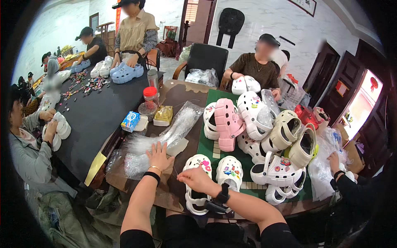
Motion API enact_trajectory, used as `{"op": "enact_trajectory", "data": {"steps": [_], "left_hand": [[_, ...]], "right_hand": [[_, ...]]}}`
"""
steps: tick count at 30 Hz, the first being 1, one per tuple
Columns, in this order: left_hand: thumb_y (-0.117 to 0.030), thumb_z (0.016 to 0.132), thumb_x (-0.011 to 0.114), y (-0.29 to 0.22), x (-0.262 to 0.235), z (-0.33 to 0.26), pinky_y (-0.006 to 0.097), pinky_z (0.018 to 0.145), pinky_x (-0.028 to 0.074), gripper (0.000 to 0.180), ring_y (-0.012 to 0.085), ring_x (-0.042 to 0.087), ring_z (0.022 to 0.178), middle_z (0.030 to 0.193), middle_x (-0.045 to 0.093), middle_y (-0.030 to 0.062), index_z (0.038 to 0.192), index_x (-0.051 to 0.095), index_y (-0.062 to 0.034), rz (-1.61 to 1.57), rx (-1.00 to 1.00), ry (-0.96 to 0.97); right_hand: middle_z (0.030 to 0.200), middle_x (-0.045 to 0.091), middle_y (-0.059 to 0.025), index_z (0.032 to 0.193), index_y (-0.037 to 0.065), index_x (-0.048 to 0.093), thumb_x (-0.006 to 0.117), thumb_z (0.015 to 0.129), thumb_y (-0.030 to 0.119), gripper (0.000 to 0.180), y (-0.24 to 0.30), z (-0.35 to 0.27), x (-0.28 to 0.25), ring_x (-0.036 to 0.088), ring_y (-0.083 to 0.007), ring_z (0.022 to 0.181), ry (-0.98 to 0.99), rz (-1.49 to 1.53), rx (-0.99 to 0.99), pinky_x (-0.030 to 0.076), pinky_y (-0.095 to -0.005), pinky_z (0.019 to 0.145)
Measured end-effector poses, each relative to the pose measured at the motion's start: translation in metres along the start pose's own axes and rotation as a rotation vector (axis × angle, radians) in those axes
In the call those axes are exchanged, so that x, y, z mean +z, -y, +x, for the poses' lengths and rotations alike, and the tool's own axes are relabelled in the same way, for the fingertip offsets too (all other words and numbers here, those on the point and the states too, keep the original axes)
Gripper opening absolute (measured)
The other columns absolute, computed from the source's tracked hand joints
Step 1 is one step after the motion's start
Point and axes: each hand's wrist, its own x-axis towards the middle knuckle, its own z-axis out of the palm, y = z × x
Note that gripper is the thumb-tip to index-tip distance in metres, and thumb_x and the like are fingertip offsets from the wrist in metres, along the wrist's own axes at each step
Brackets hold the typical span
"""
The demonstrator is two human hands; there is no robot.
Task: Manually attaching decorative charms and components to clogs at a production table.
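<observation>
Pale marbled walls (264,20) around a shared workroom; brown-and-green tabletop (178,93) close to the body. Set upright at its near edge, two white clogs side by side: left-side clog (198,161) and right-side clog (229,168), toes pointing away, heels toward the body, long axes nearly parallel, colourful charms on both. Right hand (197,180) over the left-side clog, partly hiding it, fingers pinched together; cannot tell whether around a thin strand. Left hand (159,159) spread wide, fingers apart, resting against a bundle of clear plastic (182,124), long axis slanting from near left to far right. Beyond that, blue printed box (130,121), lettering too small to make out, near a yellow packet (163,115) and a red-lidded jar (151,96). To the right, heap of clogs (273,142), mostly white and cream, with one pink clog (226,122) steeply tilted. Farther out, person in a brown top (254,62) holding another white pair (246,85); leftward, black tabletop (99,111) with scattered charms (89,85).
</observation>
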Motion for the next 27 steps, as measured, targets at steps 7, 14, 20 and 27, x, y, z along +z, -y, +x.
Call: {"op": "enact_trajectory", "data": {"steps": [7,14,20,27], "left_hand": [[-0.062,0.080,0.056,0.005,0.004,0.006,0.067,0.108,0.013,0.087,0.0373,0.014,0.143,0.155,0.020,0.0117,0.149,0.024,-0.0212,0.037,-0.001,0.019],[-0.061,0.080,0.057,0.004,-0.008,0.005,0.069,0.106,0.015,0.084,0.0409,0.014,0.142,0.155,0.020,0.0129,0.148,0.028,-0.0221,0.064,-0.008,0.041],[-0.041,0.074,0.071,-0.019,-0.059,-0.023,0.072,0.104,0.015,0.062,0.0494,0.014,0.139,0.153,0.019,0.0186,0.131,0.054,-0.0257,0.087,0.130,-0.101],[-0.031,0.074,0.072,-0.079,-0.112,-0.116,0.045,0.085,0.042,0.035,0.0292,0.060,0.093,0.098,0.064,0.0115,0.101,0.066,-0.0090,-0.408,0.681,0.004]], "right_hand": [[0.081,0.066,-0.0094,0.088,0.006,0.067,0.060,0.088,0.016,0.013,0.066,-0.067,-0.032,0.064,-0.0279,0.077,0.126,0.153,-0.236,0.050,-0.0358,0.068],[0.071,0.065,-0.0108,0.084,-0.003,0.064,0.060,0.088,0.009,0.014,0.092,-0.176,-0.122,0.060,-0.0211,0.063,-0.160,0.719,0.000,0.047,-0.0296,0.060],[0.068,0.061,-0.0085,0.080,-0.004,0.063,0.055,0.089,0.005,0.014,0.050,-0.212,-0.130,0.056,-0.0144,0.061,-0.515,0.523,0.527,0.047,-0.0272,0.060],[0.080,0.065,-0.0114,0.101,0.002,0.064,0.062,0.086,0.014,0.019,0.014,-0.200,-0.077,0.063,-0.0219,0.068,-0.339,-0.061,0.496,0.049,-0.0323,0.062]]}}
